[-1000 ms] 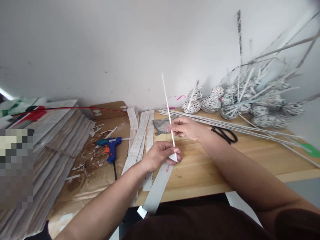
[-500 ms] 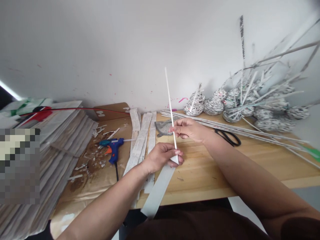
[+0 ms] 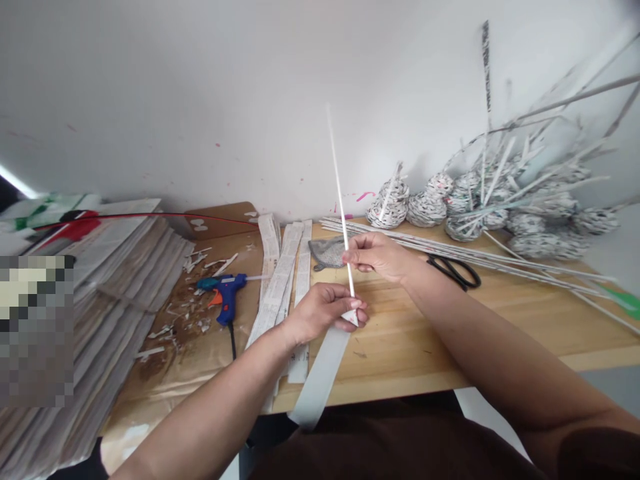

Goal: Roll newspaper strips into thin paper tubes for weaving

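Note:
Between my hands stands a thin white rolled paper tube (image 3: 337,175), nearly upright with its top leaning slightly left. My right hand (image 3: 374,257) pinches the tube partway up between thumb and fingers. Lower down, my left hand (image 3: 327,312) is closed on its bottom end, where the tube widens into a flat paper strip (image 3: 324,377). That strip trails down over the table's front edge toward my lap. Just behind my hands lies a grey mesh cloth (image 3: 327,253), partly covered by the right fingers.
Newspaper strips (image 3: 277,287) lie left of my hands, beside a blue glue gun (image 3: 227,297) on scrap-littered cardboard. A tall newspaper stack (image 3: 135,293) stands far left. Scissors (image 3: 457,272), long paper tubes (image 3: 480,260) and several woven paper pieces (image 3: 427,203) occupy the right and back.
The tube's tip reaches higher, and more of the strip has been wound into it. Its loose end has drawn slightly up. Both hands keep nearly the same place.

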`<act>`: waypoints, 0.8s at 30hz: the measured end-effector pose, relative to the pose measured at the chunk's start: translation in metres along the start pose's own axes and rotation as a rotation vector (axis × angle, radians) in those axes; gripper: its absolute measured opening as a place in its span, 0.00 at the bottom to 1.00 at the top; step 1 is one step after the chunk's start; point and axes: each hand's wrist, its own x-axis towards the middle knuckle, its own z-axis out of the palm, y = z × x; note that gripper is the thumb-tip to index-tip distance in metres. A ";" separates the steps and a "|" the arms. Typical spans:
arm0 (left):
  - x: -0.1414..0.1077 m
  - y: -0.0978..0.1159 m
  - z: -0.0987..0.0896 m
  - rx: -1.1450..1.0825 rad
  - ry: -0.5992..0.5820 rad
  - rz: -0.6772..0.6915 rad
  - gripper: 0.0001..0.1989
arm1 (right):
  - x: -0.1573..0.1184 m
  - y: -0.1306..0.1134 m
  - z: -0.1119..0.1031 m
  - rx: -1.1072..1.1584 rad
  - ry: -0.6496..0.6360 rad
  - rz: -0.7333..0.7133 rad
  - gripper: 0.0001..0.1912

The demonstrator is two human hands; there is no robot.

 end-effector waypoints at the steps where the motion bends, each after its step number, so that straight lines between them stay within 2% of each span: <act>1: 0.000 0.000 0.000 0.000 -0.003 -0.001 0.17 | 0.000 0.000 0.000 0.018 0.023 -0.011 0.16; 6: 0.001 -0.002 -0.001 0.014 -0.015 0.001 0.16 | 0.001 0.000 0.001 -0.014 -0.086 0.023 0.14; 10: 0.001 -0.002 -0.001 0.022 -0.009 -0.002 0.17 | 0.001 0.001 -0.001 0.058 0.006 -0.014 0.14; 15: -0.002 0.002 -0.001 0.003 -0.054 -0.007 0.18 | -0.001 0.002 -0.004 0.003 -0.187 0.076 0.15; 20: -0.003 0.003 -0.001 0.005 -0.051 0.003 0.19 | -0.001 0.003 -0.002 0.026 -0.065 0.008 0.14; 24: -0.001 0.002 -0.002 0.007 -0.039 0.023 0.19 | -0.001 0.000 0.000 -0.022 -0.206 0.052 0.15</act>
